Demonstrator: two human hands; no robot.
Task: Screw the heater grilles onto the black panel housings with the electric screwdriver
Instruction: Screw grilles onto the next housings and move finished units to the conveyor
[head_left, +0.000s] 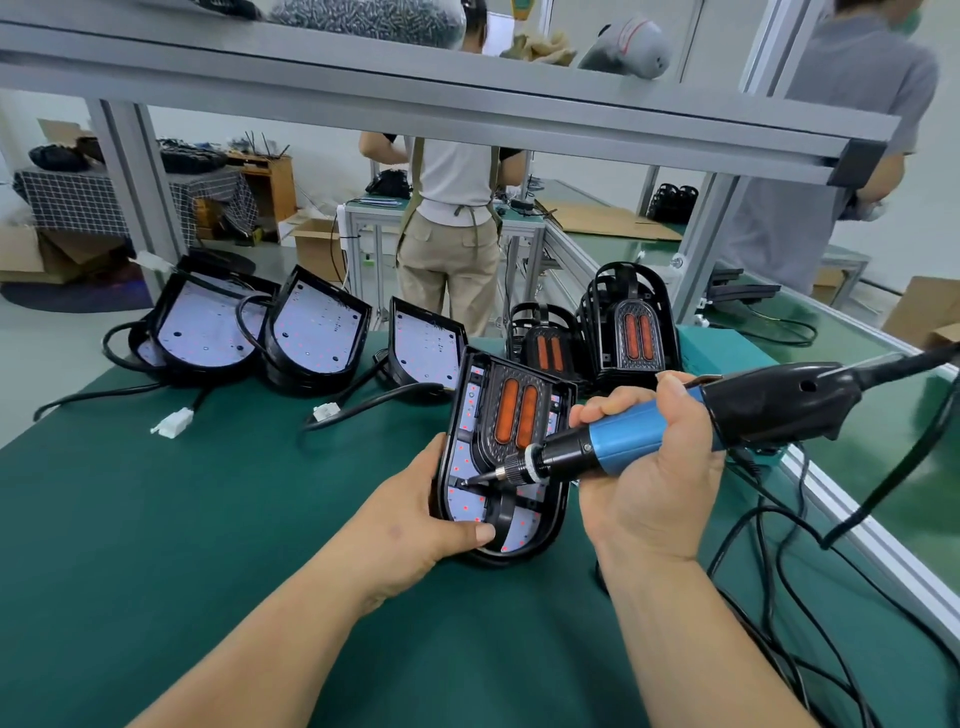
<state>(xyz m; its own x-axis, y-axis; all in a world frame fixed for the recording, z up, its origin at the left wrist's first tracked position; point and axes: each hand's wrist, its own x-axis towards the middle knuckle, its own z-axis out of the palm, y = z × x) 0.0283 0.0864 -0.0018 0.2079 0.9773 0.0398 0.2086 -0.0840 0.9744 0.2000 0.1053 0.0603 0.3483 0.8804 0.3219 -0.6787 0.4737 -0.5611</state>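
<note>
Gripping panel housing (457, 410) by left rim: left hand (415, 525); right hand (649, 467) clasps electric screwdriver (628, 436), bit (480, 478) inside rim; bench (156, 519) edge rightward.

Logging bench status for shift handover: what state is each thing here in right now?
left hand: grips the lower edge of the held housing.
right hand: grips the electric screwdriver.
electric screwdriver: bit tip on the held housing, below the grille.
held housing: tilted up, grille seated inside.
back-left housings: leaning, no grilles.
back-right stack: grilles fitted.
white connector: unplugged, on the mat.
</note>
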